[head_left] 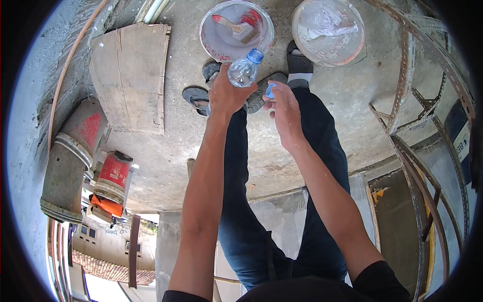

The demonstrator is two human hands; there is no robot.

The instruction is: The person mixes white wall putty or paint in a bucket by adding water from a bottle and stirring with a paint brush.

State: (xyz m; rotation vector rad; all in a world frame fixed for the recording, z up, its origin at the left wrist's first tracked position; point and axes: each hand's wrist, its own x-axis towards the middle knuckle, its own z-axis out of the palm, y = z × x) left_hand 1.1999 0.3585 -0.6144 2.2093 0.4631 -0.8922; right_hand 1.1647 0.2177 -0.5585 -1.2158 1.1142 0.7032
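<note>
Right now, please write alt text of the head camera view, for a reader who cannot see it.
The left hand holds a clear bottle, blue at the top; the right hand holds a small blue piece. Beyond them, a brush lies in one bucket, beside a second bucket, on a concrete floor.

A bare, stained concrete floor (201,151) is stretching across the space, with daylight falling on it. Along the left a rough pale wall (30,80) is rising, and a worn wooden board (131,75) is lying near it. On the right, perforated metal frames (405,75) are standing. At the lower left, a building with small windows (88,231) and a tiled roof (113,272) is showing in bright light.
</note>
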